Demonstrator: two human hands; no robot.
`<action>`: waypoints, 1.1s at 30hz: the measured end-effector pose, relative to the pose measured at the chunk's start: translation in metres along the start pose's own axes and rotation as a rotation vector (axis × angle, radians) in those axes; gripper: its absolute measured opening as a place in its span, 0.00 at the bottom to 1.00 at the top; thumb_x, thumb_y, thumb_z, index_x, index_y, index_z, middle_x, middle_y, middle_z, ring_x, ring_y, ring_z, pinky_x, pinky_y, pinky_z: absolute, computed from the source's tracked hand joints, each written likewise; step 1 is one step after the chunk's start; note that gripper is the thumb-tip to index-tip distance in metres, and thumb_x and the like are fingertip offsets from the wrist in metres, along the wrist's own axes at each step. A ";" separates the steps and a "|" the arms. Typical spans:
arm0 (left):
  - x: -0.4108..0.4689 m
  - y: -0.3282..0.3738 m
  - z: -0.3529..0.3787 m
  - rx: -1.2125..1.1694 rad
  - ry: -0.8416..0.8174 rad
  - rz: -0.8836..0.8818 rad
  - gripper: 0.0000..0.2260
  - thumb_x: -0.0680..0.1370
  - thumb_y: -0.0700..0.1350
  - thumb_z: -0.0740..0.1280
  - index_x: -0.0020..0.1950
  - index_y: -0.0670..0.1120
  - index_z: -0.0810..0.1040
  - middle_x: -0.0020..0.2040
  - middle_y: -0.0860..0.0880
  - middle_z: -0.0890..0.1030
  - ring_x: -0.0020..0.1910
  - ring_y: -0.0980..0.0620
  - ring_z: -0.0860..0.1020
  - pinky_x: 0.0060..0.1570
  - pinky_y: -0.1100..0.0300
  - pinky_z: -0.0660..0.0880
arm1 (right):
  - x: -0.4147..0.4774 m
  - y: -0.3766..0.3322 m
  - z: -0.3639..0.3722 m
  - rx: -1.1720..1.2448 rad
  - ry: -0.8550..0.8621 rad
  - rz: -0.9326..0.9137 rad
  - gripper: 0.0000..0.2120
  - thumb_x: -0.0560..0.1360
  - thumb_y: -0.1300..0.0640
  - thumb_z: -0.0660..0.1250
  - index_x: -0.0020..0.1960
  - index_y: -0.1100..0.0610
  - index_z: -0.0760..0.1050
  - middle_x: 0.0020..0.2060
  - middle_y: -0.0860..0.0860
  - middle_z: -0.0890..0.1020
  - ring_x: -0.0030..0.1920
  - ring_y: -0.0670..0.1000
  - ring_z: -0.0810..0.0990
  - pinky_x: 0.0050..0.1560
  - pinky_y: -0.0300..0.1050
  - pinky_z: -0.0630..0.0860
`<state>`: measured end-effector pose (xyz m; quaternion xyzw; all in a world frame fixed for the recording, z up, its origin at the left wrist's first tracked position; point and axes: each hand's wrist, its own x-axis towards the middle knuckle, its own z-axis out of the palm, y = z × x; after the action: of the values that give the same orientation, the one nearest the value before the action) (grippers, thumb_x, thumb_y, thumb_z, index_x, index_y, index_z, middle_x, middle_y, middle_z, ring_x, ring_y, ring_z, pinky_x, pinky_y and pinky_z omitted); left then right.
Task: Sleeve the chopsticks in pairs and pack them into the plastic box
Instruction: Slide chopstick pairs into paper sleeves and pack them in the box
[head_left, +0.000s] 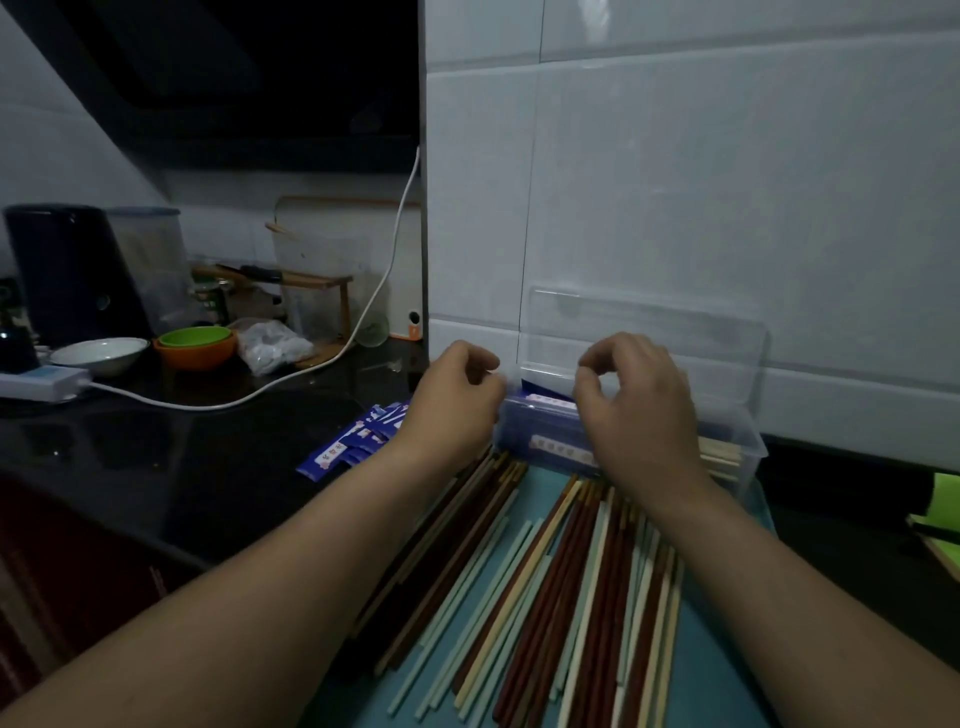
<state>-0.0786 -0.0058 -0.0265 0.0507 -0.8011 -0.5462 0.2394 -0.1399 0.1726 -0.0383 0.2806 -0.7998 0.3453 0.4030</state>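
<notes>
Both grips (457, 402) (641, 415) over plastic box (748, 431)

Left hand (457, 397), right hand (641, 415), over plastic box (740, 434)

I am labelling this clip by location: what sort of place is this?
Probably a home kitchen: a white tiled wall, a dark range hood over the black countertop, and stacked bowls beside a white bowl.

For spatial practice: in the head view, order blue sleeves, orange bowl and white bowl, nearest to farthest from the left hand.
1. Blue sleeves, just left of the left hand.
2. Orange bowl, farther left.
3. White bowl, far left.
</notes>
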 end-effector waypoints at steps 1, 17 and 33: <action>0.005 -0.001 -0.003 0.081 -0.009 0.024 0.03 0.84 0.46 0.67 0.57 0.50 0.78 0.50 0.50 0.82 0.46 0.52 0.81 0.42 0.61 0.75 | -0.001 -0.001 0.001 0.019 -0.014 -0.018 0.03 0.79 0.59 0.67 0.48 0.52 0.75 0.43 0.45 0.78 0.46 0.48 0.75 0.51 0.53 0.75; -0.016 -0.021 -0.001 0.972 -0.368 0.058 0.13 0.78 0.62 0.70 0.47 0.53 0.77 0.44 0.54 0.80 0.45 0.53 0.79 0.48 0.51 0.79 | -0.019 0.010 0.023 -0.129 -0.778 -0.036 0.08 0.80 0.52 0.63 0.51 0.47 0.82 0.51 0.46 0.86 0.51 0.50 0.82 0.52 0.48 0.78; -0.008 -0.016 0.012 0.923 -0.438 0.044 0.15 0.79 0.56 0.69 0.37 0.53 0.70 0.33 0.53 0.73 0.32 0.55 0.72 0.36 0.56 0.69 | -0.021 0.014 0.027 -0.087 -0.787 0.007 0.06 0.76 0.51 0.72 0.53 0.46 0.83 0.51 0.45 0.86 0.51 0.49 0.83 0.54 0.49 0.80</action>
<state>-0.0798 0.0005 -0.0470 0.0187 -0.9911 -0.1280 0.0299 -0.1512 0.1637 -0.0720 0.3717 -0.9078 0.1786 0.0762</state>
